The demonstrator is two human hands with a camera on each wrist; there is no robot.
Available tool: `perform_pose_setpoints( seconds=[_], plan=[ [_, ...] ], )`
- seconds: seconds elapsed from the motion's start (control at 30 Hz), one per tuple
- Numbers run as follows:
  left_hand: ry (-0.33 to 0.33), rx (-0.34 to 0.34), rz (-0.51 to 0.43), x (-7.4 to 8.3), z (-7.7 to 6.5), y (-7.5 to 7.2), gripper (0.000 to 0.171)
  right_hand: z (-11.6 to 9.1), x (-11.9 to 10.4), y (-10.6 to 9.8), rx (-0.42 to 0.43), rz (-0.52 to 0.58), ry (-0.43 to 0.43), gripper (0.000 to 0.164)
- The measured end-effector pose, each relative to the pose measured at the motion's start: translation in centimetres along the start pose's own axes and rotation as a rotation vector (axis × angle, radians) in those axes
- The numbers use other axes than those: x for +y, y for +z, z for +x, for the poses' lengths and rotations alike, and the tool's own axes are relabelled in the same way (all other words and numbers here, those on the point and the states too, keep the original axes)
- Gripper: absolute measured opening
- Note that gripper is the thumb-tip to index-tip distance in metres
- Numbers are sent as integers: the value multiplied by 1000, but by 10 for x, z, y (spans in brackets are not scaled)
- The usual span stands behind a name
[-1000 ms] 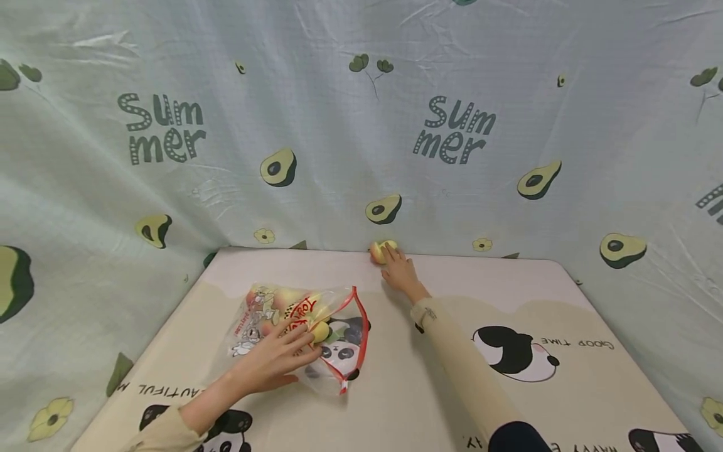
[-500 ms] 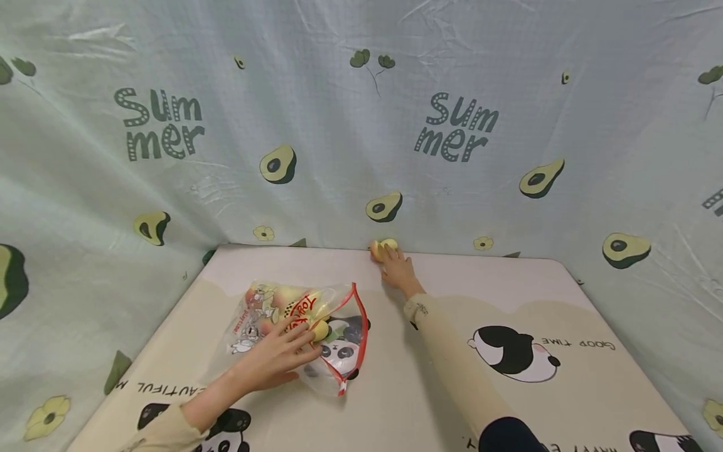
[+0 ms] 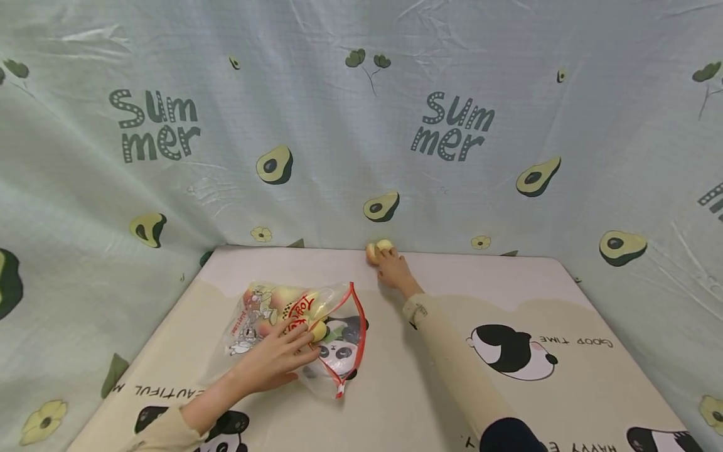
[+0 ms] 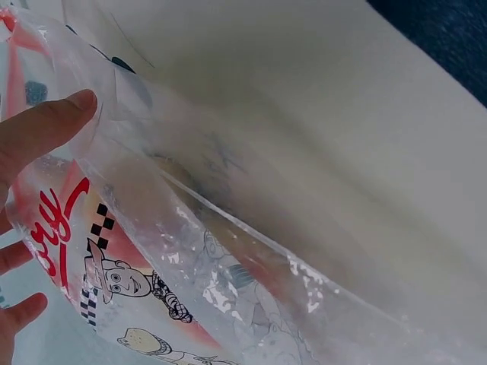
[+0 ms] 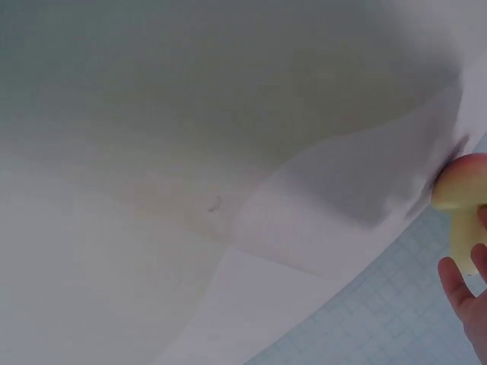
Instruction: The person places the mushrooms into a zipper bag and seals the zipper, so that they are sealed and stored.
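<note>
My left hand (image 3: 279,358) rests with spread, relaxed fingers over a clear plastic bag (image 3: 305,380) with red trim and printed cartoon figures. Several yellow-and-red fruits (image 3: 287,297) lie inside it, and a yellow round one (image 3: 319,331) shows by my fingertips near the bag's red-edged end. In the left wrist view, the thumb (image 4: 65,125) lies against the film. My right hand (image 3: 395,273) reaches to the table's far edge, its fingers bent at two rounded yellow-and-red fruit pieces (image 3: 372,253). From the right wrist, a domed reddish-yellow piece (image 5: 460,182) sits above a paler yellow piece (image 5: 463,236).
The table (image 3: 429,370) wears a cream cover printed with panda and dog faces. Close behind its far edge hangs a pale green curtain (image 3: 316,207) with avocado prints, and more of it flanks both sides.
My right fingers have bent more at the fruit pieces, which have turned slightly so that less red shows. My left hand and the bag stay in place; the view shifts slightly.
</note>
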State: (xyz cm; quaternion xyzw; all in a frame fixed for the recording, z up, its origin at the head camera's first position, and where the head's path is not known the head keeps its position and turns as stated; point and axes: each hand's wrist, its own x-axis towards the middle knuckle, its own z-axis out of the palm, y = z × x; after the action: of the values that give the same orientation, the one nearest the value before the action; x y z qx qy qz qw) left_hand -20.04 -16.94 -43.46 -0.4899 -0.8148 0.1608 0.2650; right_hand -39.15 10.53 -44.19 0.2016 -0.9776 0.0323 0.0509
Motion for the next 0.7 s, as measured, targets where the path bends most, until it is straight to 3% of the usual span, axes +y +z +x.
perform_pose_setpoints(
  seconds=[0.1,0.37,0.6,0.7],
  plan=[
    [1,-10,-2,1,0,1,61,10,7,20,69,-41,-19,48],
    [-3,7,-5,0,1,1,60,8,6,23,256,-120,-56,30],
    [0,0,-9,1,0,1,60,8,5,22,131,-105,-60,32],
    [-4,-12,-15,1,1,1,59,7,7,23,127,-129,-79,32]
  ],
)
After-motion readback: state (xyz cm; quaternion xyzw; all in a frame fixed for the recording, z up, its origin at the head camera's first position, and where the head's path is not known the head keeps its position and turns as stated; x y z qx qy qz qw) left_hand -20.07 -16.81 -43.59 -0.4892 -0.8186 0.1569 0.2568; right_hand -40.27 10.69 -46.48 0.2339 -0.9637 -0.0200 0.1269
